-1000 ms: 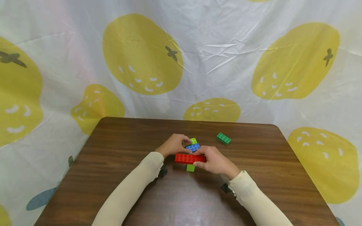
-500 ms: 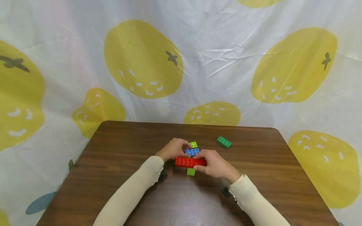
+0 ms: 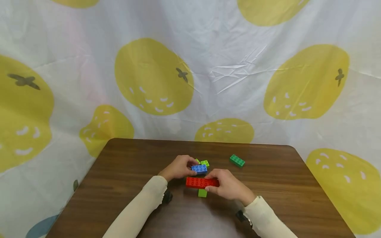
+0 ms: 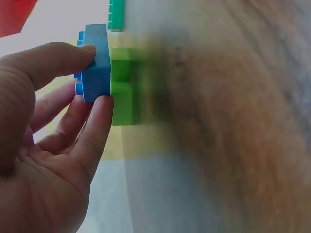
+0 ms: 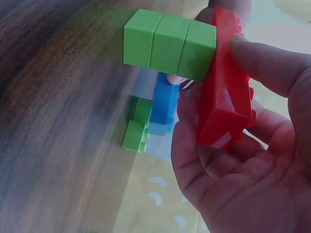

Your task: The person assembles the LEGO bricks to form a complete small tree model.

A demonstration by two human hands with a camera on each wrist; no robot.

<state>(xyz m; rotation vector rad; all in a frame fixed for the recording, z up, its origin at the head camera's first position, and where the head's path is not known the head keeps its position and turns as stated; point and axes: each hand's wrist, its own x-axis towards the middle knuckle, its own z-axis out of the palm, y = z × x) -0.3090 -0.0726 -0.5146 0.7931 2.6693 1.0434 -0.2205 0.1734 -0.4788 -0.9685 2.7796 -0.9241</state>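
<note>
My left hand [image 3: 180,167] pinches a blue toy building brick [image 3: 199,169] between thumb and fingers. In the left wrist view, this blue brick [image 4: 96,63] hides part of two lime green bricks [image 4: 122,92] behind it. My right hand [image 3: 227,185] grips the right end of a long red building brick [image 3: 196,182]. Seen from the right wrist, the red brick [image 5: 226,82] lies across the top of a column of several light green bricks [image 5: 167,43]. Only the front of that column [image 3: 202,193] shows from the head, below the red brick.
A dark green brick [image 3: 237,160] lies apart at the back right of the wooden table [image 3: 143,152]. Small lime green bricks [image 3: 204,163] sit just behind the blue one. A fruit-print curtain [image 3: 208,82] hangs beyond the table's far edge.
My left hand has drawn the blue brick slightly left, uncovering more of the lime green bricks behind. The right hand keeps its grip on the red brick. The head view has tilted up.
</note>
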